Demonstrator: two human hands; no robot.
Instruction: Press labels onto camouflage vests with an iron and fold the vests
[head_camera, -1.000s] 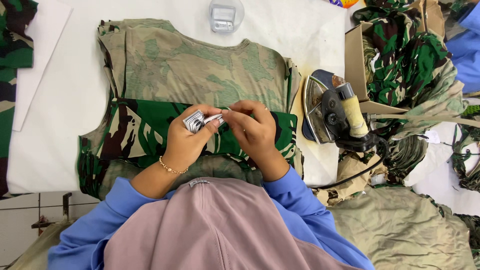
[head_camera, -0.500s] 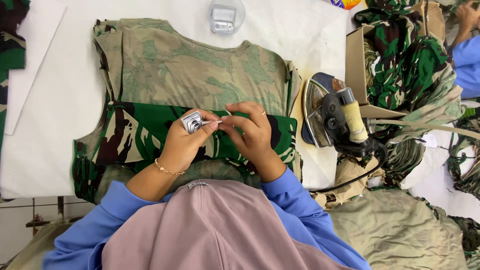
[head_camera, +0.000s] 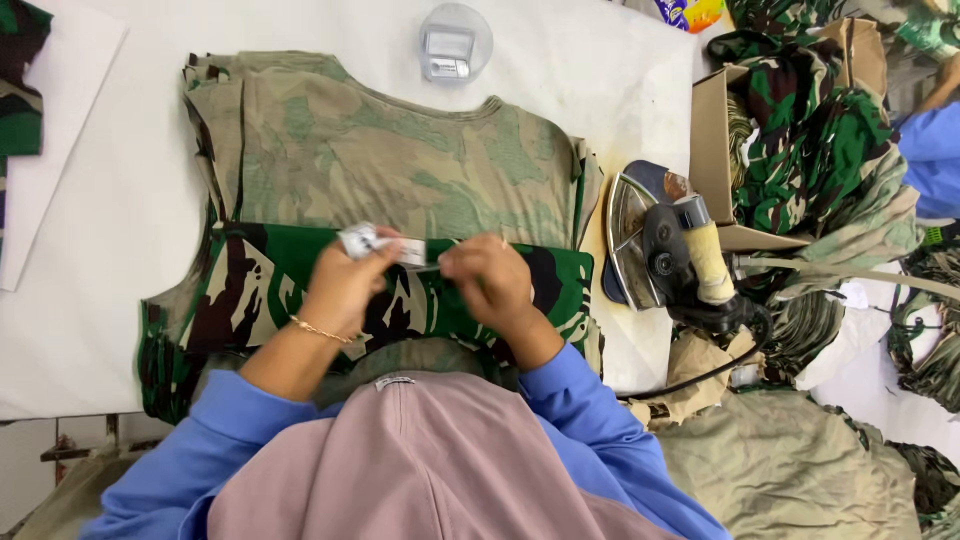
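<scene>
The head view looks straight down on a white work table (head_camera: 90, 300) where a camouflage T-shirt (head_camera: 400, 170) lies flat, inside out so its pale side faces up, with the lower part folded back to show a band of dark green, black and white pattern. Both hands meet over that folded band. The left hand (head_camera: 345, 285) has its fingers closed around a small white paper tag (head_camera: 375, 243), whose crumpled end sticks out past the knuckles, while the right hand (head_camera: 490, 280) pinches the other end of the same tag between thumb and fingertips, so the strip is stretched between them just above the cloth. By the look of it, the step in hand is readying the tag for the shirt; the next move would seem to call for laying it flat on the folded band and keeping it square while one hand lets go. Beside the shirt's right edge rests an electric iron (head_camera: 665, 245) tipped on its side, soleplate facing the garment, its cord (head_camera: 700, 375) trailing toward the table edge. A small clear plastic box (head_camera: 455, 42) sits beyond the neckline. Further right, an open cardboard box (head_camera: 715, 150) holds more camouflage garments (head_camera: 800, 130), and another person's blue sleeve (head_camera: 930, 150) shows at the frame's edge.
</scene>
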